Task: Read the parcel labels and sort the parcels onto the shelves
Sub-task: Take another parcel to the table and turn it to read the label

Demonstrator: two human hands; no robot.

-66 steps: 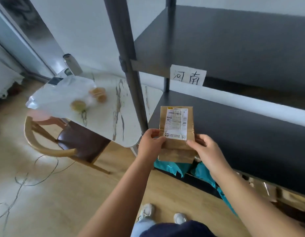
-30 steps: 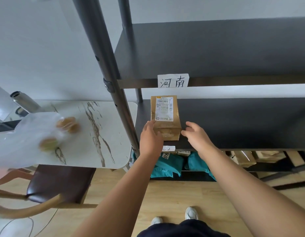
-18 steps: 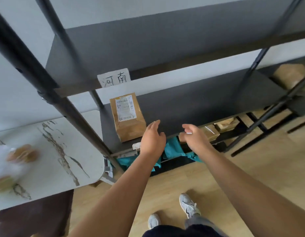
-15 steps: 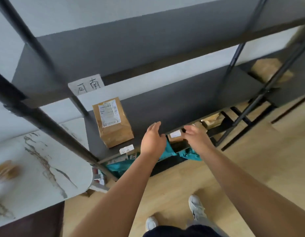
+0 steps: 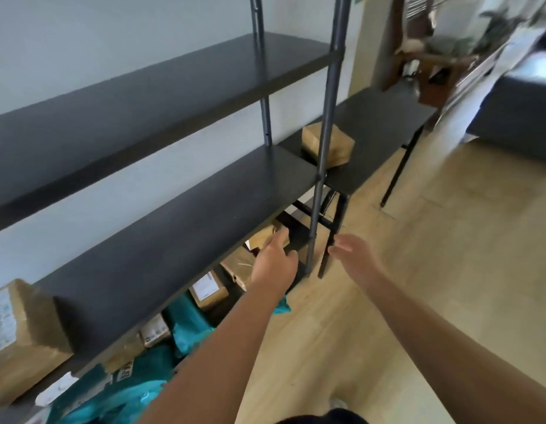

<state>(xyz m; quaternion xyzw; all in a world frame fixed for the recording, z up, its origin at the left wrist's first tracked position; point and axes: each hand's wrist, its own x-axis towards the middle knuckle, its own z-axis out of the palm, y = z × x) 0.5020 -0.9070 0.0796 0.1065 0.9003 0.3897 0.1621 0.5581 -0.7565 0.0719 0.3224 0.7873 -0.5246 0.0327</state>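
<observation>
A brown paper parcel with a white label (image 5: 24, 338) stands on the dark middle shelf (image 5: 180, 234) at the far left. Another brown parcel (image 5: 328, 143) lies on the black side table (image 5: 382, 123) behind a shelf post. Under the middle shelf, on the lowest level, lie several brown parcels (image 5: 208, 290) and teal bags (image 5: 189, 327). My left hand (image 5: 274, 264) hangs open in front of the shelf edge, holding nothing. My right hand (image 5: 354, 258) is open too, over the floor near the shelf post (image 5: 322, 154).
The upper shelf (image 5: 143, 96) is bare in view. Wooden floor (image 5: 418, 270) stretches to the right. A dark sofa (image 5: 516, 111) and a cluttered wooden stand (image 5: 431, 65) are at the far right. The picture is blurred by motion.
Both hands let go of the labelled brown parcel, which now stands on the middle shelf. My view has swung right, and both empty hands moved right along the shelf.
</observation>
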